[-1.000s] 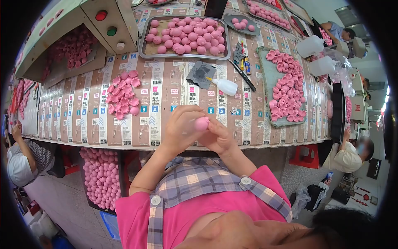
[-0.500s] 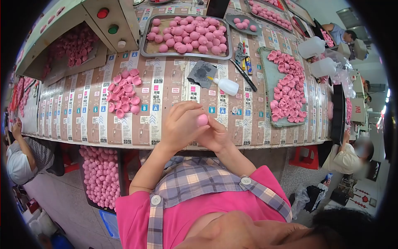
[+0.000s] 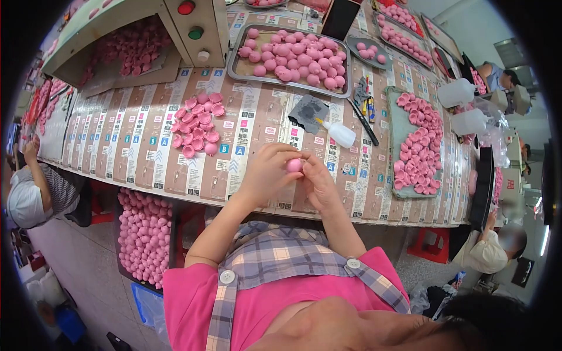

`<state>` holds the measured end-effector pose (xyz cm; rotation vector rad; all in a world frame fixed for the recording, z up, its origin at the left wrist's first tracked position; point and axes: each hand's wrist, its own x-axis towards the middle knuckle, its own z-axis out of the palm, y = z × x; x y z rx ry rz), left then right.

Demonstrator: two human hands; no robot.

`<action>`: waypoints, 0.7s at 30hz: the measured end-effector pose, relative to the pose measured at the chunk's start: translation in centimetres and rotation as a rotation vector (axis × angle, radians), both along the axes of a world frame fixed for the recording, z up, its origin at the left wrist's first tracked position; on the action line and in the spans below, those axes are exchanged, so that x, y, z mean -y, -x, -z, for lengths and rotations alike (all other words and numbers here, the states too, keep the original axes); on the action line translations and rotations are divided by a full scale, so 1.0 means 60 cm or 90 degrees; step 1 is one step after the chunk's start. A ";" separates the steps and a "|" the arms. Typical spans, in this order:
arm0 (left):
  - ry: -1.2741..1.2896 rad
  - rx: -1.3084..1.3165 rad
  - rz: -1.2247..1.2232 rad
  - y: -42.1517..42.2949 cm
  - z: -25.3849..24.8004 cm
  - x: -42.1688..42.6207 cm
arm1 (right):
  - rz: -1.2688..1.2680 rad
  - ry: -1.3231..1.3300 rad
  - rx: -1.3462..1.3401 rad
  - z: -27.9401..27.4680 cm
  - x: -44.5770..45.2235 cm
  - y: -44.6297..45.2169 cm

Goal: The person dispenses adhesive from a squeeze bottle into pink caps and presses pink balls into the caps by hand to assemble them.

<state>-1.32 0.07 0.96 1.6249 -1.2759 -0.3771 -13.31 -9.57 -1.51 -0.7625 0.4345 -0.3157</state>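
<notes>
Between my two hands, above the table's front edge, is a small round pink piece (image 3: 294,165). My left hand (image 3: 270,174) has its fingers curled round it from the left. The fingertips of my right hand (image 3: 319,182) press on it from the right. Behind my hands lie a dark grey cloth (image 3: 308,113) and a white squeeze bottle (image 3: 341,135) with a yellow tip. A pile of pink cup-shaped pieces (image 3: 198,124) lies on the table to the left.
A metal tray (image 3: 233,69) of pink balls stands at the back; a green tray (image 3: 393,137) of pink cups is at the right. A machine (image 3: 205,26) is at the back left, and a crate of pink balls (image 3: 144,237) is below the table. Co-workers (image 3: 490,248) sit at both sides.
The view has turned, so the table and trays appear shifted and tilted. My right fingers have moved up against the pink piece, which shows more between both hands.
</notes>
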 end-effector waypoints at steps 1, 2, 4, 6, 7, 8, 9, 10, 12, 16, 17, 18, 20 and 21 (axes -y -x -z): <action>-0.007 0.018 -0.015 -0.007 0.003 -0.002 | -0.023 0.032 -0.014 0.000 0.009 -0.004; -0.014 0.034 -0.028 -0.011 0.004 -0.003 | -0.045 0.064 -0.028 -0.003 0.018 -0.011; -0.021 0.002 -0.045 -0.018 -0.002 0.001 | -0.091 0.131 -0.038 -0.011 0.037 -0.031; -0.009 -0.027 -0.094 -0.022 -0.005 0.003 | -0.141 0.206 -0.026 -0.018 0.062 -0.069; 0.007 -0.039 -0.136 -0.025 -0.005 0.004 | -0.114 0.229 -0.059 -0.022 0.081 -0.094; 0.022 -0.053 -0.179 -0.027 -0.004 0.003 | -0.088 0.252 -0.092 -0.025 0.102 -0.121; 0.007 -0.060 -0.177 -0.037 -0.001 -0.004 | -0.039 0.245 -0.063 -0.019 0.129 -0.151; -0.003 -0.028 -0.188 -0.048 0.005 -0.015 | 0.009 0.237 -0.033 -0.012 0.154 -0.178; -0.027 0.038 -0.214 -0.070 0.020 -0.040 | 0.084 0.263 0.002 -0.005 0.192 -0.218; -0.051 -0.074 -0.414 -0.113 0.036 -0.094 | 0.140 0.295 0.008 -0.013 0.203 -0.213; -0.081 -0.065 -0.452 -0.123 0.039 -0.110 | 0.122 0.344 -0.016 -0.011 0.203 -0.198; -0.114 -0.057 -0.489 -0.128 0.041 -0.122 | 0.105 0.391 -0.042 -0.007 0.203 -0.177; -0.129 0.001 -0.476 -0.130 0.054 -0.131 | 0.084 0.519 -0.097 0.008 0.209 -0.129; -0.134 0.042 -0.459 -0.127 0.060 -0.130 | 0.081 0.601 -0.127 0.014 0.213 -0.102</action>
